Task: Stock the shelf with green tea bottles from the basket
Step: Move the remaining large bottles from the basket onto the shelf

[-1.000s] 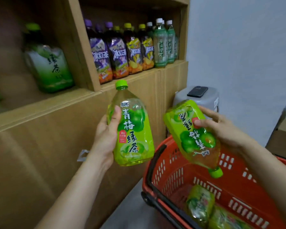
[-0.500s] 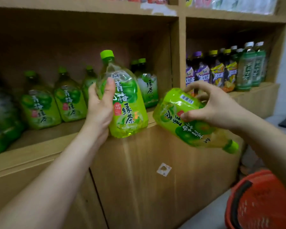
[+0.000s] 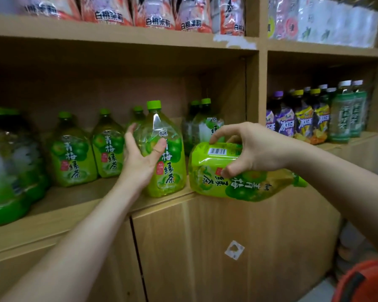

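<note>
Shelf-side, left hand (image 3: 140,159) grips upright bottle (image 3: 169,171), right hand (image 3: 251,149) sideways bottle (image 3: 238,189).

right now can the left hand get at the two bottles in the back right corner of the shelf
Probably not. The left hand grips the upright bottle at the shelf edge, and the right hand holds a sideways bottle in front of the back bottles. Both would need to clear first.

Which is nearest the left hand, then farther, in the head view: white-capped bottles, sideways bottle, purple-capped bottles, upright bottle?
1. upright bottle, held by the left hand.
2. sideways bottle, just right, in the right hand.
3. purple-capped bottles, right compartment.
4. white-capped bottles, far right end.
</note>
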A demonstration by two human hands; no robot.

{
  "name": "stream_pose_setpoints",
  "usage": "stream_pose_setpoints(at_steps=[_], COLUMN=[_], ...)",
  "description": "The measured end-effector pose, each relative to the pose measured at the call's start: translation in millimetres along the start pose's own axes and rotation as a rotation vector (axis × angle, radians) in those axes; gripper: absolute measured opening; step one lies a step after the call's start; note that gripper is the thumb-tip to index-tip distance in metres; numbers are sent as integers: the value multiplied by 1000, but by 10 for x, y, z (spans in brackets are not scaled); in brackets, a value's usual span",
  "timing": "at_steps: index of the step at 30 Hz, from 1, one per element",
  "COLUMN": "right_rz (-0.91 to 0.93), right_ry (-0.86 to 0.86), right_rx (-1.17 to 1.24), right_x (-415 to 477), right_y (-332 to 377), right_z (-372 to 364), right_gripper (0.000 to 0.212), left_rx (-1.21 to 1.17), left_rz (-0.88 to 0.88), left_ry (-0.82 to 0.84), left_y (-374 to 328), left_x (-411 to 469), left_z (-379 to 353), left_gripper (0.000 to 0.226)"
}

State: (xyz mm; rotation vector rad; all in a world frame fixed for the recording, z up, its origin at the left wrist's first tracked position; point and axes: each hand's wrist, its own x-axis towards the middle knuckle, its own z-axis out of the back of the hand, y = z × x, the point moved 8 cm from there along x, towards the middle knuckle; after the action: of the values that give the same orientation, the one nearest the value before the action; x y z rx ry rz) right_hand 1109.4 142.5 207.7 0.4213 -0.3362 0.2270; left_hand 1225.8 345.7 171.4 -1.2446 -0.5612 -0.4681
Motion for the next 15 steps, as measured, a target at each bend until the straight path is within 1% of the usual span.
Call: stream_pose_setpoints(at_steps=[1, 2, 3, 4, 5, 6, 7, 8, 9, 11, 13, 15], right_rz=[13, 28, 41, 49, 55, 64, 79, 95, 108, 126, 142, 162], right_ry=[15, 31, 50, 69, 88, 110, 129, 145, 161, 197, 189, 102], right_rx=[-19, -37, -56, -76, -104, -143, -191, -240, -281, -341, -382, -390], right_x=[16, 22, 26, 25, 19, 12, 5, -4, -13, -24, -36, -84], right_y=[19, 40, 60, 84, 112, 145, 186, 230, 269, 325, 358, 345], right_z=[-9, -13, -13, -10, -5, -3, 1, 6, 9, 6, 41, 134], right_gripper=[67, 68, 69, 70, 72, 74, 77, 79, 81, 84, 85, 84], left_rx=[104, 208, 284, 320, 333, 360, 387, 412, 412, 354, 284, 221], left_rz=[-115, -295, -475, -573, -568, -498, -437, -394, -364, -330, -316, -285], left_ry=[-92, -171, -162, -42, 153, 349, 491, 566, 598, 605, 542, 418], left_y=[-149, -373, -594, -747, -808, -774, -727, -674, -639, -637, -662, -691], left_x=[-60, -171, -305, -421, -505, -557, -603, -612, -604, -590, -576, -567], left_z=[108, 188, 168, 50, -133, -333, -500, -616, -686, -731, -704, -649], left_gripper=[93, 89, 85, 86, 91, 99, 107, 112, 114, 109, 102, 95])
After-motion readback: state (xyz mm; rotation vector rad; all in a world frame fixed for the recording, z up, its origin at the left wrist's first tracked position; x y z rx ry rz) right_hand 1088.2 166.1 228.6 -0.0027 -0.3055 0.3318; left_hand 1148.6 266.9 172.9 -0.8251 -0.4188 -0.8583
